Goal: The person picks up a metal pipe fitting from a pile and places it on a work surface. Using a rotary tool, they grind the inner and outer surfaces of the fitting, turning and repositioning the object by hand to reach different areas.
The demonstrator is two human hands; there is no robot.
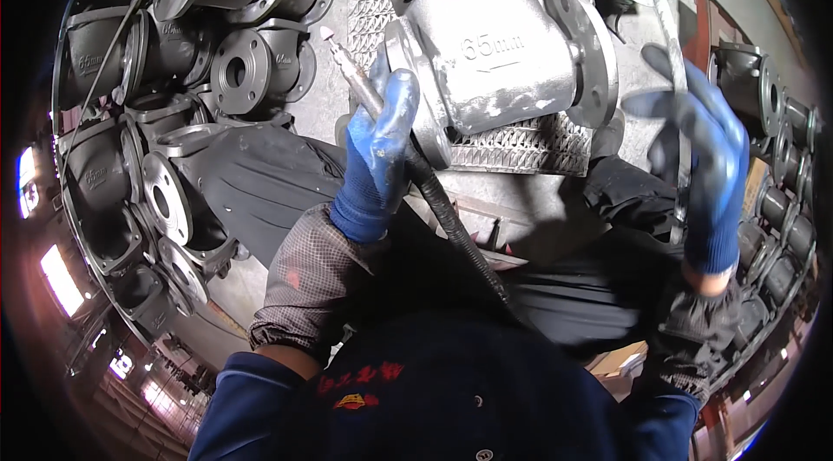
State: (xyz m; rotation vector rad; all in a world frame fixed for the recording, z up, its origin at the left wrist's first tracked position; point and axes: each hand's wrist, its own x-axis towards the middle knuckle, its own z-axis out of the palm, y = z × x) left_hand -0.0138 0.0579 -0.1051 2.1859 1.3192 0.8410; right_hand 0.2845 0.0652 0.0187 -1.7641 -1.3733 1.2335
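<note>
- Head view: we have a grey flanged casting (499, 53) before us, lying slightly askew on a patterned metal slab (373, 1); two flanges face left and right, a third faces away from us.
- Our gloved left hand (377, 144) is just beside the left flange, fingers clamped round a slim metal tool (354, 75); its pinkish tip (327, 33) points up and left, and a dark ribbed shaft (451, 222) runs back toward our lap; whether the glove touches the flange, we cannot tell.
- Our gloved right hand (716, 148) is raised right of the casting, blurred, fingers apart; a long strip (661, 5) passes by it, and we cannot tell whether they touch.
- Farther out, similar castings (282, 57) crowd our left; others (746, 88) stand at our right.
</note>
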